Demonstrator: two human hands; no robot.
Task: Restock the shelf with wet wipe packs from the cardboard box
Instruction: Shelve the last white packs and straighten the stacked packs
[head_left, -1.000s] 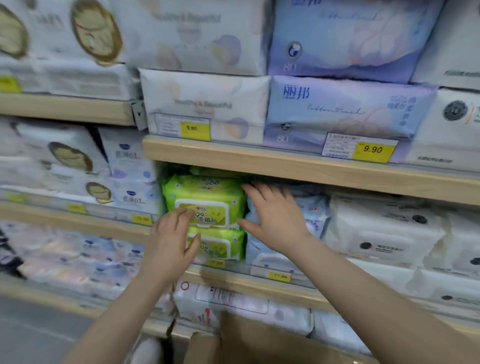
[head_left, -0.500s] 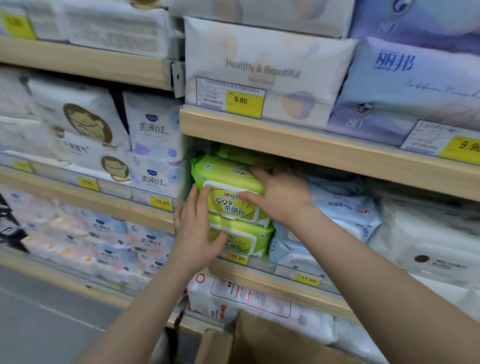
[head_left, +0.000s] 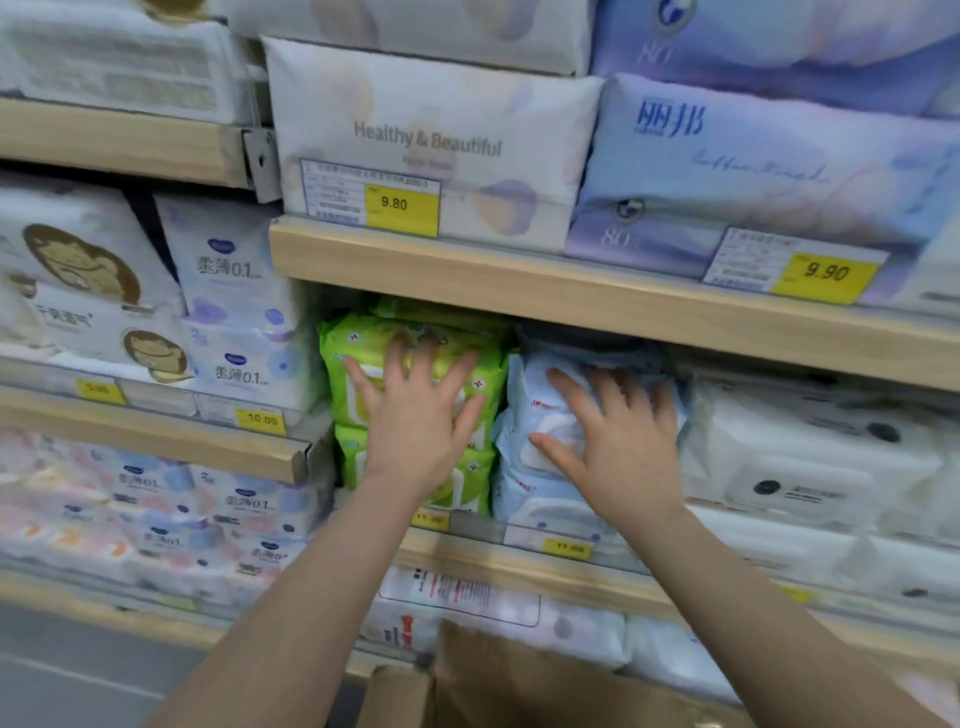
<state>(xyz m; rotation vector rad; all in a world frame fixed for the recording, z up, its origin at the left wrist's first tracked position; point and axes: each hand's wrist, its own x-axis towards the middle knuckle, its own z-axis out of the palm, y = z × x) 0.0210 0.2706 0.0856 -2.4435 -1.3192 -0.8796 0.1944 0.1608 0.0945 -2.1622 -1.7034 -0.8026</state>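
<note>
We have our left hand (head_left: 415, 421) spread flat on the green wet wipe packs (head_left: 363, 353) and our right hand (head_left: 618, 447) splayed on the blue packs (head_left: 530, 415) just right, while the cardboard box (head_left: 519, 686) lies near, below both hands.

Stacked wipe packs (head_left: 358, 358) sit left of neighbouring packs (head_left: 535, 415).

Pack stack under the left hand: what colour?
Bright green with a white label panel, partly hidden by the left hand; green packs show best in the head view.
</note>
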